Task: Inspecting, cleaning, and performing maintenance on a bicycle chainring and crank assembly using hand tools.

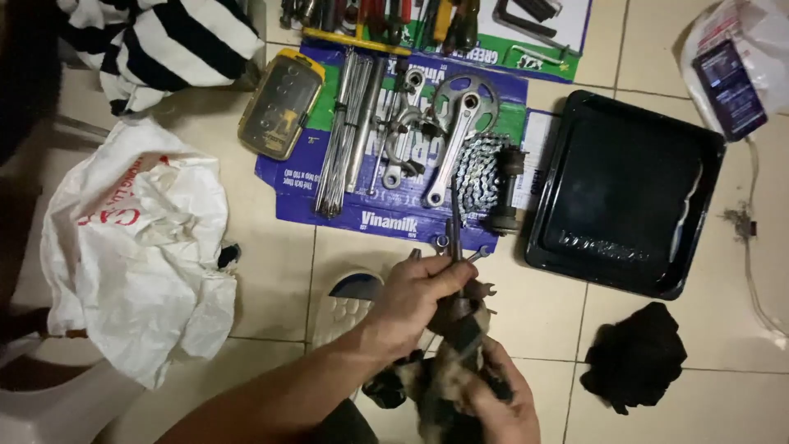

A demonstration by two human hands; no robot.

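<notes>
- Past the fingertips, on the tiled floor, lies a flattened blue card spread with bicycle parts.
- On it, just beyond the fingers, are a crank arm with its chainring, a heaped chain and a dark hub.
- Further to the fingers' left lie a bundle of spokes and a yellow bit case.
- Right of the fingers sits a black tray; nearer on that side lies a black rag.
- Well left of the fingers is a crumpled white bag, with striped cloth beyond it.
- A white sandal lies on the floor just beside the left wrist.
- Nothing stands between the hands and the card; small metal bits lie on the floor right by the fingertips.
- Left hand: fingers curled tight round a dark metal part, thumb pressed along its top.
- A thin dark rod rises from this grip and points out toward the card.
- Right hand: fingers closed on a dirty, mottled cloth bunched about the part's lower end.
- The part is grimy, blackish, held between both hands above the floor, close to the body; its exact shape is hard to tell.
</notes>
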